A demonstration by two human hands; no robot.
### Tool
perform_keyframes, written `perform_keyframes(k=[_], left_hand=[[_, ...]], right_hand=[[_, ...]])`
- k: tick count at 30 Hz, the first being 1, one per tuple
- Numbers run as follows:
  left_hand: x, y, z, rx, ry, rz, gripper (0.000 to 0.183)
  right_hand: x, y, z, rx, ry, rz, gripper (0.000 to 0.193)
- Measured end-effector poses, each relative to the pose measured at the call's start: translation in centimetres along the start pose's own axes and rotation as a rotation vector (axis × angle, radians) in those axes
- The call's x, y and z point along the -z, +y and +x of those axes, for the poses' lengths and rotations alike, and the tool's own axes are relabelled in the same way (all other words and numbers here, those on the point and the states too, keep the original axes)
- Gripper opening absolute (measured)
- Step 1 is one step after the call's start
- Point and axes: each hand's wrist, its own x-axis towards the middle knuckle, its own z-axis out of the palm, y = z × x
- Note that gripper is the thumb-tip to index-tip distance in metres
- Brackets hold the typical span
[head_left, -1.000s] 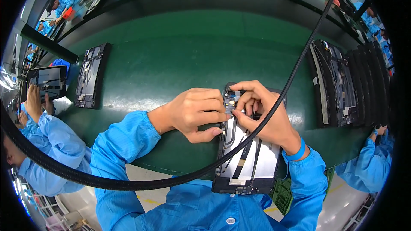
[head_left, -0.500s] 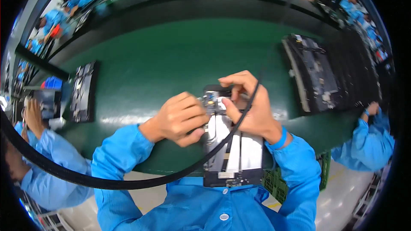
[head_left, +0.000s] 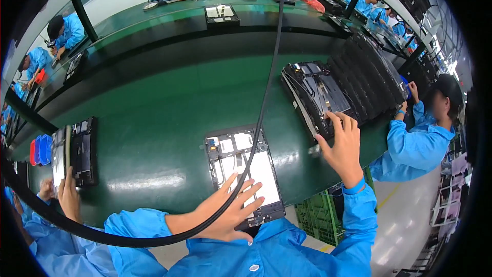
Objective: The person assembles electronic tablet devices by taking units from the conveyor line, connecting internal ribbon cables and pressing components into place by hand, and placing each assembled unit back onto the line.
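An opened tablet-like unit [head_left: 266, 177], black-framed with white panels inside, lies at the table's near edge in front of me. My left hand [head_left: 230, 210] is over its lower left part, fingers spread; whether they press on it I cannot tell. Off to the right, my right hand [head_left: 342, 146] is raised with its fingers apart and nothing in it. Its fingertips are at the near corner of a similar black unit [head_left: 328, 92], the front one in a leaning row of black units [head_left: 366, 79]. A black cable [head_left: 267, 82] crosses in front of my left hand and the opened unit.
At left, a co-worker's hand [head_left: 68, 195] holds a flat unit [head_left: 60, 154] beside another black unit [head_left: 84, 149]. Blue and red bins [head_left: 43, 150] stand there. A co-worker [head_left: 420, 133] sits at right. Green crates [head_left: 320, 215] stand below the table edge. Another unit [head_left: 221, 16] rests beyond.
My right hand has left the opened unit and moved right to the row of units. My left hand has slid down over the unit and spread its fingers. The view has turned.
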Motion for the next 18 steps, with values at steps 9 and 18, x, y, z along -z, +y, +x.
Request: perform_keyframes(k=[9, 18], left_hand=[[1.9, -10.2, 2.9, 0.345, 0.222, 0.205, 0.063], [3.1, -28.4, 0.6, 0.654, 0.84, 0.474, 0.056]], right_hand=[[2.1, 0.8, 1.4, 0.087, -0.087, -0.09, 0.065], [1.7, 2.4, 2.6, 0.375, 0.041, -0.456, 0.088]])
